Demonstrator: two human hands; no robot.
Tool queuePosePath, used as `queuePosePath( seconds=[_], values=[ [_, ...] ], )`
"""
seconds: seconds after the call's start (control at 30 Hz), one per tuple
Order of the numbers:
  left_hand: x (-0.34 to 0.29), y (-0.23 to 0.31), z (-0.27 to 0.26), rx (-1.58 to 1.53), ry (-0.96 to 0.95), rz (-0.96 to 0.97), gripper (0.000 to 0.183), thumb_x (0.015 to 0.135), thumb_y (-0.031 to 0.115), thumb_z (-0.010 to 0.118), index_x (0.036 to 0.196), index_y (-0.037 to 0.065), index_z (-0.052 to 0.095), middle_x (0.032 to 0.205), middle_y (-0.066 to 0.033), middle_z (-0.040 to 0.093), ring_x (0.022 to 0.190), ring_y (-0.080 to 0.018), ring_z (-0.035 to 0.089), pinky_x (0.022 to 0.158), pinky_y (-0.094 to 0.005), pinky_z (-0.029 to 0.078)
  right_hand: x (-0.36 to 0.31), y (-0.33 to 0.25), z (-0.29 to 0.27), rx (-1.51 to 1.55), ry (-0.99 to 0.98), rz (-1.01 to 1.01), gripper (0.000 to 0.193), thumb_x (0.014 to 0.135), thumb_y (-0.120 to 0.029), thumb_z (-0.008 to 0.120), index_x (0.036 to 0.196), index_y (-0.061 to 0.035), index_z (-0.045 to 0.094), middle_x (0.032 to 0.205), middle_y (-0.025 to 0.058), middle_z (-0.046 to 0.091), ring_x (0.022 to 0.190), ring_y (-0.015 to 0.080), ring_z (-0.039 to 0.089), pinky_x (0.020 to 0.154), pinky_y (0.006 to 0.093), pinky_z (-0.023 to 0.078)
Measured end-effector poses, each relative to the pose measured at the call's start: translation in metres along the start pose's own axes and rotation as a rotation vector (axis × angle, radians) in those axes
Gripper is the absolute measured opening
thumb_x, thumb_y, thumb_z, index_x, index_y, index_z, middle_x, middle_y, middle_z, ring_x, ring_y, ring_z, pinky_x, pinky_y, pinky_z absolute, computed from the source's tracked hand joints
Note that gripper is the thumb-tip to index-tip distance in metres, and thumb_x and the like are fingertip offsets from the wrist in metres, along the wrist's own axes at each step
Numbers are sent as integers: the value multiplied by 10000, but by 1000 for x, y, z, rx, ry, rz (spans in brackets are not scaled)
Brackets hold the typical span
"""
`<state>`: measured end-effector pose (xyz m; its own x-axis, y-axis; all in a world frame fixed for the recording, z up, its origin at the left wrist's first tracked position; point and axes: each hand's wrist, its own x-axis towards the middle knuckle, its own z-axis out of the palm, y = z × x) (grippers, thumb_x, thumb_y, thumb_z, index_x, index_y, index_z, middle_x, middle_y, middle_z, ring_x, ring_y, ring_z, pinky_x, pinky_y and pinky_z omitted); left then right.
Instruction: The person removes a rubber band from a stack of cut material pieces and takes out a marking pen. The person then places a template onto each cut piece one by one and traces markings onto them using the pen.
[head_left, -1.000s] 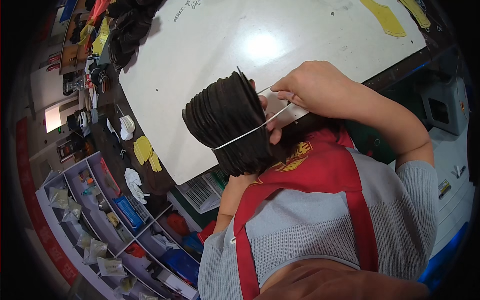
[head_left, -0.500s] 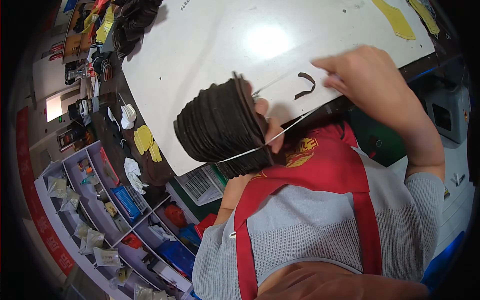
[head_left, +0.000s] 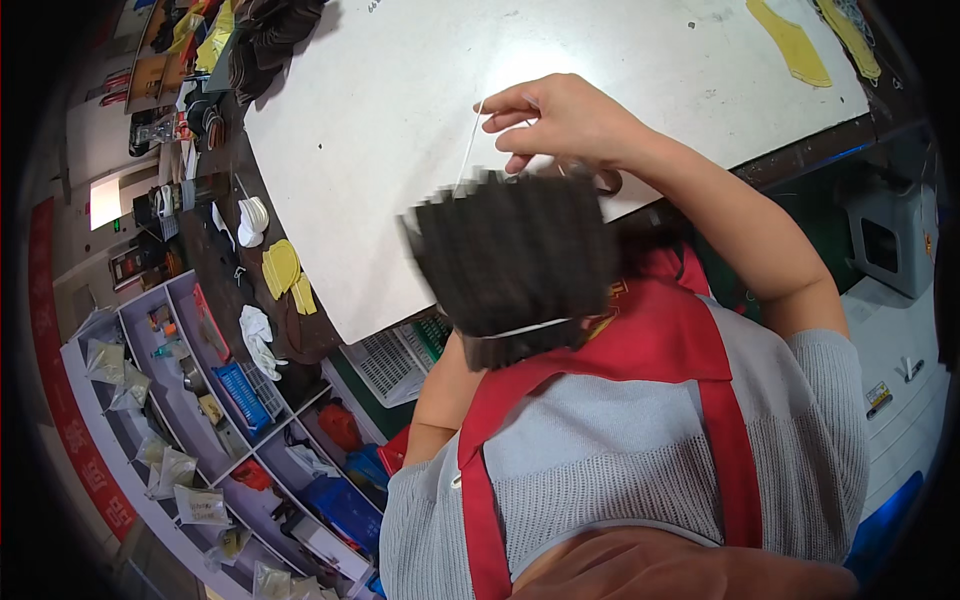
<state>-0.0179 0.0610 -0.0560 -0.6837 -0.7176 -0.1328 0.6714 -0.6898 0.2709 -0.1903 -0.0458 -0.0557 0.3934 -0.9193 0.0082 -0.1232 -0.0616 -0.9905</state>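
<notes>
A thick stack of dark brown, ribbed-edged flat pieces [head_left: 520, 260] is held up in front of my red apron, blurred by motion. My left forearm [head_left: 445, 395] rises behind it; the stack hides the hand that supports it. A white cord [head_left: 530, 328] wraps across the lower part of the stack. Above the stack, my right hand [head_left: 560, 120] pinches the cord between thumb and fingers, and a taut length runs from the fingertips down to the stack's far edge.
Under the stack lies a white worktable [head_left: 350, 200]. Yellow cut pieces [head_left: 790, 45] are at its far right, with dark piles [head_left: 270, 45] at the far left. White gloves [head_left: 258, 340] and yellow pieces [head_left: 283, 268] rest left of it. A compartmented shelf [head_left: 240, 470] stands lower left.
My right hand has swung from the right to above the stack, bringing the cord over. The stack has turned and shifted right, so my left fingers no longer show.
</notes>
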Motion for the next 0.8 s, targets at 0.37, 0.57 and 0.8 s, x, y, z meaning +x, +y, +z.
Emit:
queuePosePath(
  seconds=[0.37, 0.57, 0.8],
  values=[
    [-4, 26, 39, 487, 45, -414, 532, 1033, 472, 441, 1363, 56, 471, 1152, -111, 561, 838, -322, 581, 670, -470, 487, 39, -58, 20, 115, -180, 221, 751, 752, -646, 780, 916, 83, 700, 838, 184, 729, 633, 215, 736, 645, 289, 589],
    [-15, 33, 46, 409, 16, -176, 546, 1035, 473, 440, 1404, 71, 462, 1166, -111, 559, 879, -338, 593, 693, -493, 499, 21, 25, 33, 1134, -229, 266, 697, 958, -540, 627, 1268, 81, 568, 1240, 224, 671, 1133, 240, 689, 484, 193, 472],
    [-8, -1, 8, -276, -203, 142, 661, 955, 541, 538, 1385, 40, 509, 1218, -193, 604, 1009, -354, 626, 821, -524, 555, -43, -36, -25, 210, -111, -565, 1048, 653, -464, 924, 1441, 32, 445, 1418, 211, 571, 1322, 322, 566, 1140, 418, 419]
  ],
)
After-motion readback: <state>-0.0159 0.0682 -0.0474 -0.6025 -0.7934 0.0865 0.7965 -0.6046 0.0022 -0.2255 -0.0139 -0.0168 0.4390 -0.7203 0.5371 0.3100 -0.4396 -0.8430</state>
